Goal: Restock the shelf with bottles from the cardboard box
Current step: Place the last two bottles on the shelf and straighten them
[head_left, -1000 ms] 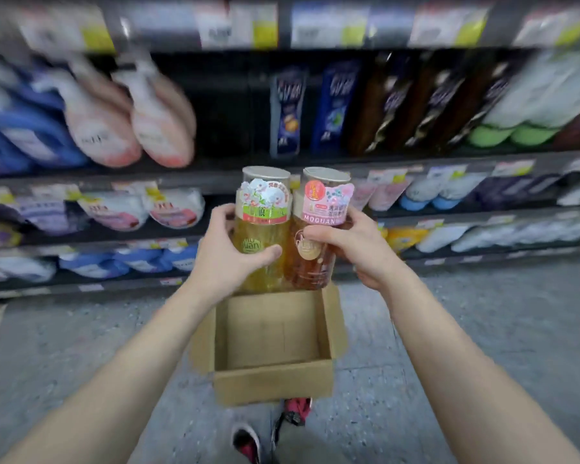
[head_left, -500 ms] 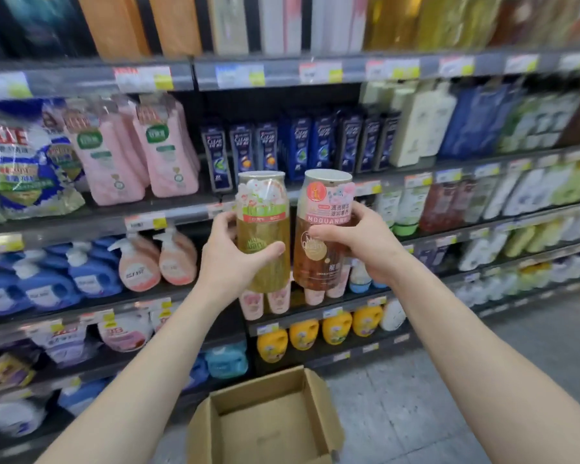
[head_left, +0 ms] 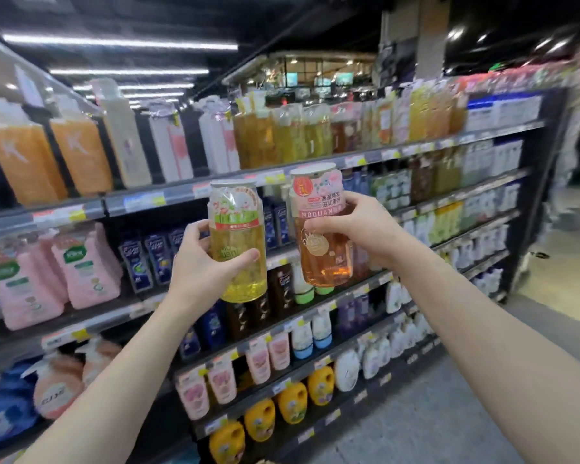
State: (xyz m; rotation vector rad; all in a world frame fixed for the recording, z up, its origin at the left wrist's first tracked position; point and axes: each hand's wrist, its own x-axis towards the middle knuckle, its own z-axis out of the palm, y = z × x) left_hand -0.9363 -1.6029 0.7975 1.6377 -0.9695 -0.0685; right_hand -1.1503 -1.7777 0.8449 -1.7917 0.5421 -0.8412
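The left hand (head_left: 203,267) grips a yellow bottle (head_left: 237,242) around its middle, and the right hand (head_left: 357,231) grips an amber bottle (head_left: 320,226) with a pink label. Both bottles are upright, side by side but apart, raised in front of the stocked shelf (head_left: 315,164), the amber one slightly higher.
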